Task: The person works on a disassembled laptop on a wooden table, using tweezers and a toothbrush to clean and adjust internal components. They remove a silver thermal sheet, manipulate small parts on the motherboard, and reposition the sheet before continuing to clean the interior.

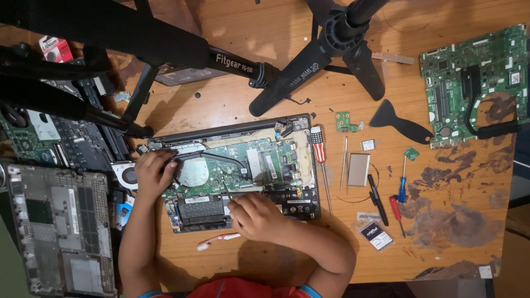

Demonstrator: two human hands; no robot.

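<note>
An opened laptop base point(287, 144) lies in the middle of the wooden table, its green circuit board, heat pipe and black battery exposed. My left hand point(153, 174) rests on the fan area at the laptop's left side, fingers curled down onto it. Lower down, my right hand point(255, 215) presses on the front edge beside the black battery point(201, 209), fingers bent; whether it holds a small part cannot be told. A white and red toothbrush-like tool point(218, 240) lies just in front of the laptop.
Black tripod legs point(309, 60) cross the top. A grey laptop bottom cover point(58, 226) and another opened laptop point(61, 138) sit left. A loose green motherboard point(475, 77) lies far right. Screwdrivers point(320, 160), tweezers point(344, 163), a black pry tool point(397, 124) and small parts lie right.
</note>
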